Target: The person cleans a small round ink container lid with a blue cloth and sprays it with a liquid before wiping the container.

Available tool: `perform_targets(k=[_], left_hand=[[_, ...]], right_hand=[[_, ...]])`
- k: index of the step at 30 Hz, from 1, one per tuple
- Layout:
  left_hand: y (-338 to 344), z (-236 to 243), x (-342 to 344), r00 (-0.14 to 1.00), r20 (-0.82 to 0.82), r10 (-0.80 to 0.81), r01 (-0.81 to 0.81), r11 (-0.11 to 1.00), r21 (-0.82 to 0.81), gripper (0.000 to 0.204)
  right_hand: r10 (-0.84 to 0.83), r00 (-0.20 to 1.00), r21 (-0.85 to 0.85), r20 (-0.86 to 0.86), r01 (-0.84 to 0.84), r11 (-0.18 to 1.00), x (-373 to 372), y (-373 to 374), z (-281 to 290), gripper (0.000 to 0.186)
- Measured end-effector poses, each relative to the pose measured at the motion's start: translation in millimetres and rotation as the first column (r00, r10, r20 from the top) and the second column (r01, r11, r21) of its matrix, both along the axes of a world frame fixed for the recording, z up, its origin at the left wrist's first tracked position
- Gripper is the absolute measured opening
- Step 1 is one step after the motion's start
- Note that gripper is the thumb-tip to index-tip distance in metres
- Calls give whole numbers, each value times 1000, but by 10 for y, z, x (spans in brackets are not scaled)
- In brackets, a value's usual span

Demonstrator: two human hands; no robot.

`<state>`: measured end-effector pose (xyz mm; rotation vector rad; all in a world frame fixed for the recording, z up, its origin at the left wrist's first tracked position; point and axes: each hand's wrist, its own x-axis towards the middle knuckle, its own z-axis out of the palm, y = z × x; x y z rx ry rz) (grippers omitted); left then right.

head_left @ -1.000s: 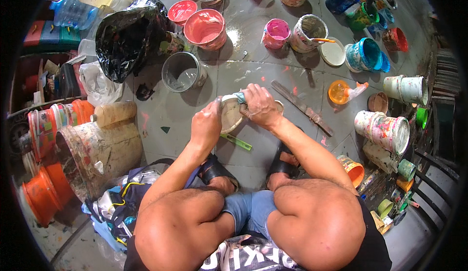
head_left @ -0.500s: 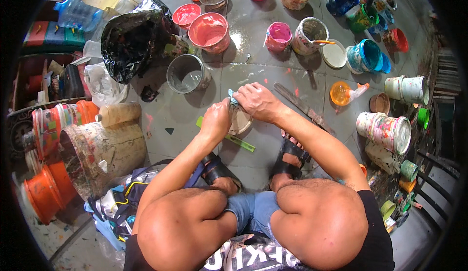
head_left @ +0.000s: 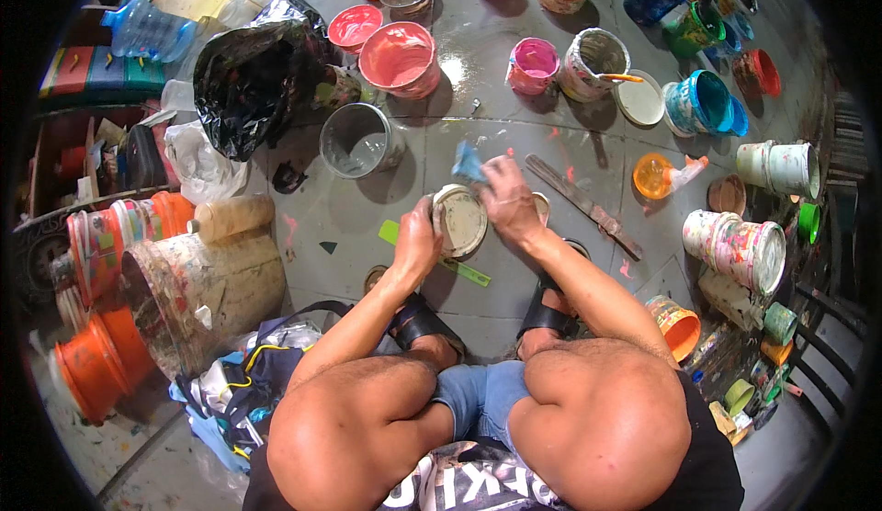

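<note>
My left hand (head_left: 421, 235) grips the left side of a pale, round lidded tub (head_left: 464, 221), its top facing up. My right hand (head_left: 510, 203), blurred, is just right of the tub with its fingers on a light blue rag (head_left: 467, 162) above it. Another pale round piece (head_left: 541, 208) is partly hidden behind the right hand. A lime-green strip (head_left: 464, 270) lies on the tiled floor (head_left: 349, 226) beneath the tub. A long, stained flat bar (head_left: 583, 206) lies to the right, and an empty-looking grey bucket (head_left: 358, 139) stands beyond.
Paint buckets in pink (head_left: 400, 59), teal (head_left: 684, 107) and other colours surround me, with an orange container (head_left: 650, 176) at the right. A black bag (head_left: 243, 88), stacked orange buckets (head_left: 92, 364) and a large stained drum (head_left: 202, 290) are at the left. My sandalled feet (head_left: 427, 332) frame the work.
My hands, earlier together at the tub's rim, have separated. My right hand has lifted the blue rag forward and rightward, and the tub's top now shows more fully beside my left hand.
</note>
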<state>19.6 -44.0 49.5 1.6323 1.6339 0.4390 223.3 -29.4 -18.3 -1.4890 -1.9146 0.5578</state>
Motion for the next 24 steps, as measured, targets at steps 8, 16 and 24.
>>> perform_targets(k=[8, 16, 24], left_hand=[[-19, -47, 14, 1000, 24, -1, 2, 999, -33, 25], [-165, -124, 101, 986, 118, 118, -130, 987, 95, 20], [-132, -58, 102, 967, 167, 195, -221, 963, 152, 22]], right_hand=[[73, 976, 96, 204, -94, 991, -297, -28, 224, 25], [-112, 988, -169, 108, 130, 977, -277, -310, 35, 19], [-286, 952, -529, -104, 191, 827, -330, -338, 96, 26]])
